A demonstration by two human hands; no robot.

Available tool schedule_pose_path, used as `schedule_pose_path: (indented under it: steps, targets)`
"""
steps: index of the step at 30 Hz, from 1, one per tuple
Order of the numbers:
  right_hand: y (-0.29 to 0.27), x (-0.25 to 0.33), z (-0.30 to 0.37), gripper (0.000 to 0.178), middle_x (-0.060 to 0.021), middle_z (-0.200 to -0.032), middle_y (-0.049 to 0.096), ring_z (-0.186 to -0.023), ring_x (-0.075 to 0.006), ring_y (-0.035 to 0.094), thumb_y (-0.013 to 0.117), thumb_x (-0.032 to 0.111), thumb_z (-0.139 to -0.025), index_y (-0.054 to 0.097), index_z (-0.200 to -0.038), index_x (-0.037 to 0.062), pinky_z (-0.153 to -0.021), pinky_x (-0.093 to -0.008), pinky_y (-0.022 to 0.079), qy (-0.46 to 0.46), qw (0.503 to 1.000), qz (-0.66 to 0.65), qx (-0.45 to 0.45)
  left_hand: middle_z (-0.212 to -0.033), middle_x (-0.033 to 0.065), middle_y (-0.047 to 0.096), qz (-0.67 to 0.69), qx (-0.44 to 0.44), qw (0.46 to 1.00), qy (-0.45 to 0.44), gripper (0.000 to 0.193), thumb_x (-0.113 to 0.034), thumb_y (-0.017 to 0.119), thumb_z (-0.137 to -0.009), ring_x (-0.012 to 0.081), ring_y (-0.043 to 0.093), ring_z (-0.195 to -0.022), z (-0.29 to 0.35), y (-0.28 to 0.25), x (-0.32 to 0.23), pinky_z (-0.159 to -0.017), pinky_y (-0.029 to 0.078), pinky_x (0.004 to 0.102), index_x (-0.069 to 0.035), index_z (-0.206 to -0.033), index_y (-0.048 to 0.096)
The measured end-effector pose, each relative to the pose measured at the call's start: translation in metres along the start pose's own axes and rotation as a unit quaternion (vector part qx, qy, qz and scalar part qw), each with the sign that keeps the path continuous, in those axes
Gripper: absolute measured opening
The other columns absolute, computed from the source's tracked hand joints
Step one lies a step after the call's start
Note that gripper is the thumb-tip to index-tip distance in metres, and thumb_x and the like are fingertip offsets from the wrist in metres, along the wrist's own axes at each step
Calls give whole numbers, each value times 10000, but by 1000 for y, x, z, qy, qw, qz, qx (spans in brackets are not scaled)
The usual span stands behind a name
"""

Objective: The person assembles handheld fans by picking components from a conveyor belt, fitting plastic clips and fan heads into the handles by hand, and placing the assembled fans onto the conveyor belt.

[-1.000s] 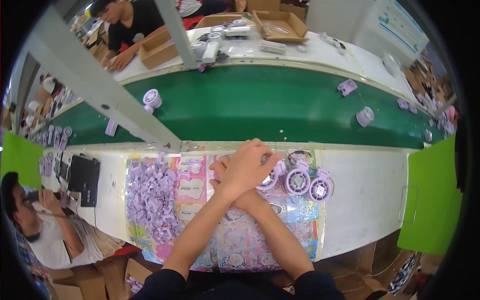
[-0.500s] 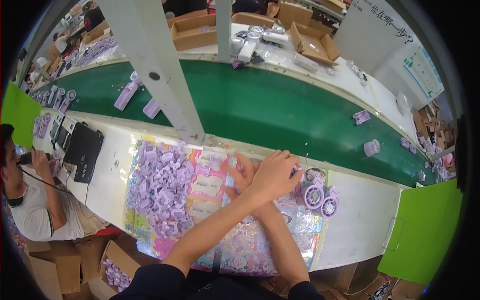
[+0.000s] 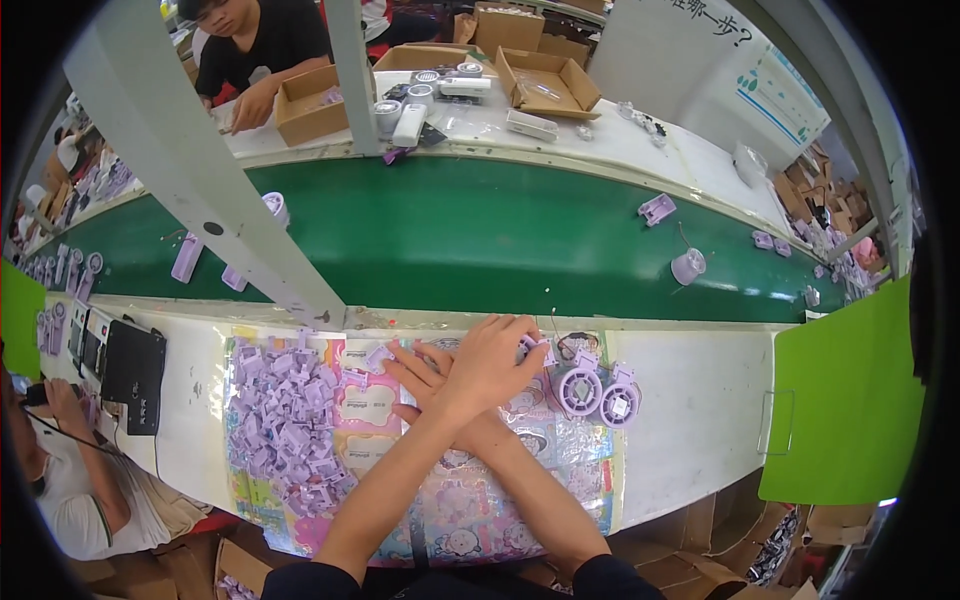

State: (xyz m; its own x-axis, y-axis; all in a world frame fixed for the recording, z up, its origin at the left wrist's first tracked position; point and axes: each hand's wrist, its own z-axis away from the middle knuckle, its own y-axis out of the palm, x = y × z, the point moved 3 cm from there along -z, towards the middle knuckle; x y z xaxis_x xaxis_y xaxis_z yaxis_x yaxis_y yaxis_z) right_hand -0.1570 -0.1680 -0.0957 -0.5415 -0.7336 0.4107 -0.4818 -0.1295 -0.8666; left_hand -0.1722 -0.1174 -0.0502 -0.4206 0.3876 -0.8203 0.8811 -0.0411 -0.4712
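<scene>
Patterned mat (image 3: pixel 445 505), right hand (image 3: pixel 425 382) now nearer a lilac part (image 3: pixel 377 356)

Workshop, green conveyor belt (image 3: pixel 500 240) btwn white workbenches (image 3: pixel 695 410)
Grey-white metal post (image 3: pixel 185 150) LHS; lime-green panel (image 3: pixel 850 400) RHS; pale partition (image 3: pixel 665 80) w/ poster (image 3: pixel 780 98) upper R; cardboard boxes (image 3: pixel 700 560) below near bench, lower R.

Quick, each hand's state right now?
Left hand: closed on a purple part, mostly hidden.
Right hand: open, fingers spread near a small purple piece.
</scene>
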Motion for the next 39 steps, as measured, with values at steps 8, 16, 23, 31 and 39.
schedule_pose_path:
  steps: [8,16,23,31,39]
  targets:
    - [-2,0,0,632,-81,-1610,393,-1418,-373,382,585,413,-972,446,-1526,142,-1183,-532,289,11,1000,-17,11,-944,134,692,-6,5,1000,-8,189,-218,701,-904,347,636,-957,1,-1,0,-843,488,450,-38,-918,644]
    - [2,-1,0,631,-83,-1618,379,-1416,-363,390,579,422,-974,442,-1518,133,-1171,-526,312,14,1000,-20,5,-924,135,683,-17,-9,1000,11,171,-201,704,-887,346,634,-953,2,1,-4,-840,491,462,-37,-896,653]
    - [7,-6,3,635,-87,-1618,378,-1417,-360,391,576,429,-973,443,-1513,122,-1168,-510,316,-14,999,33,-19,-846,111,684,0,-15,999,36,161,-178,710,-884,323,654,-848,0,4,-6,-759,515,447,-32,-833,664]
    - [8,-5,-1,641,-108,-1605,390,-1411,-358,402,590,421,-961,449,-1508,118,-1172,-512,315,3,999,-48,-19,-797,88,678,-13,-77,997,11,176,-189,723,-887,283,652,-780,1,-3,-13,-670,518,402,-41,-804,675]
    - [10,-7,2,636,-111,-1605,389,-1418,-357,397,592,410,-962,459,-1504,105,-1174,-510,316,-15,1000,-18,-19,-791,89,676,1,-69,997,19,184,-189,741,-879,271,651,-746,0,-1,-13,-656,518,383,-37,-799,674]
